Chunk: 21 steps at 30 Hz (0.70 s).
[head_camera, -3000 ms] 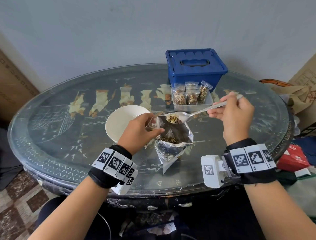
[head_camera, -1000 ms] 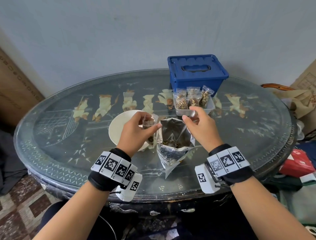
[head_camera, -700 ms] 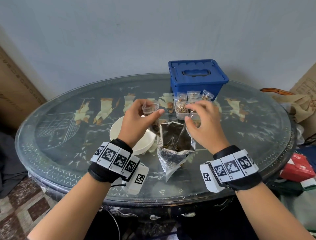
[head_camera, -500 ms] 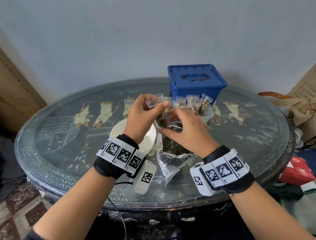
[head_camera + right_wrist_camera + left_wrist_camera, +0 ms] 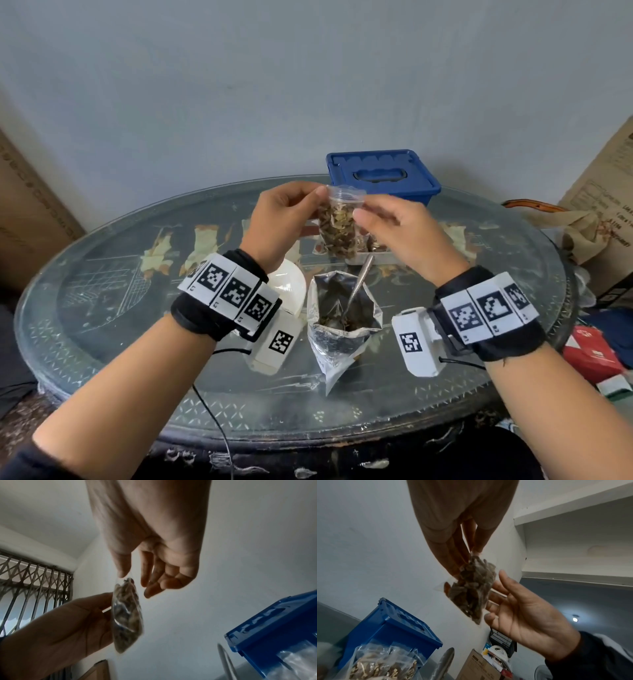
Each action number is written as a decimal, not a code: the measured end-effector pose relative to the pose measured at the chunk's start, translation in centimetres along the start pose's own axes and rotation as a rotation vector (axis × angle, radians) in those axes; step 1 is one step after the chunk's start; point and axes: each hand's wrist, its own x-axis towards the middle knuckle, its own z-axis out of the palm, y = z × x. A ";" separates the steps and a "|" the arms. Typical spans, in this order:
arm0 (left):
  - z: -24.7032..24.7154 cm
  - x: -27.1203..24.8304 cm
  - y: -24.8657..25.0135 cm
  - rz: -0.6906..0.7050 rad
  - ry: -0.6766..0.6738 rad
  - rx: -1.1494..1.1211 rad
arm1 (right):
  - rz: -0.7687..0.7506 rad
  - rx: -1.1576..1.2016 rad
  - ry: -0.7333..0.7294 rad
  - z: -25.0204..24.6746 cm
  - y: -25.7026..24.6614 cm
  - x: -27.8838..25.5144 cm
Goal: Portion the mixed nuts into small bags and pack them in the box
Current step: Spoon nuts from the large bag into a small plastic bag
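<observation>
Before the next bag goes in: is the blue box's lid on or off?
On. The blue box stands behind the hands with its lid seated flat and the handle recess on top.

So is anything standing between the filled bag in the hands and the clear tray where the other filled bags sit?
Nothing visible blocks it. Both the left hand and right hand pinch the small zip bag in the air above the table, and the clear tray lies directly beyond it. The spoon stands in the foil pouch, nearer the person.
</observation>
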 end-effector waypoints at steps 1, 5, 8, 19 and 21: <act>0.3 0.5 0.2 0.004 -0.011 0.017 | -0.007 0.024 0.061 -0.6 -0.1 0.4; 1.9 3.1 0.7 0.011 -0.081 0.070 | 0.016 0.080 0.180 -2.7 0.4 2.6; 3.2 5.8 0.7 0.002 -0.144 0.108 | 0.054 0.092 0.226 -4.2 1.8 4.2; 8.7 17.2 -5.7 0.060 -0.323 0.643 | 0.221 -0.013 0.407 -6.5 12.3 8.0; 9.5 18.9 -7.4 0.063 -0.378 0.723 | 0.267 -0.025 0.426 -6.4 14.4 8.5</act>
